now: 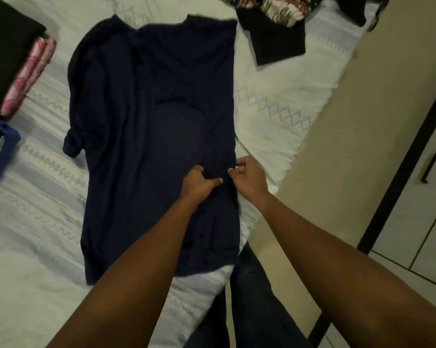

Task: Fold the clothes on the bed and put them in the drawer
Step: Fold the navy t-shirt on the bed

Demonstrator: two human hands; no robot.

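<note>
The grip of the left hand (202,180) was closed on a small bunch of cloth, thumb and curled fingers pinched on the navy T-shirt (149,121). The grip of the right hand (247,175) was likewise pinched on the same fabric just beside it, at the shirt's right edge, somewhat below its middle. The 2 hands were held close together, almost touching. The shirt was spread flat on the bed (274,109), collar away from the person and hem near the bed's front edge. Its right side appeared to be turned in along a straight edge, while the left sleeve (72,144) lay out to the side, unfolded. The step in hand was judged to be the tidying of the 1st lengthwise fold. The next move was judged to call for the left sleeve and side to be brought in to match, and then for the length to be doubled, with the thin, limp cloth kept smooth. A stack of folded clothes (23,71) was seen at the bed's far left, and loose black and floral garments (274,33) at its far right. Cupboard fronts with 1 dark handle (431,167) stood to the right across a strip of floor; which of them was the drawer could not be told.
</note>
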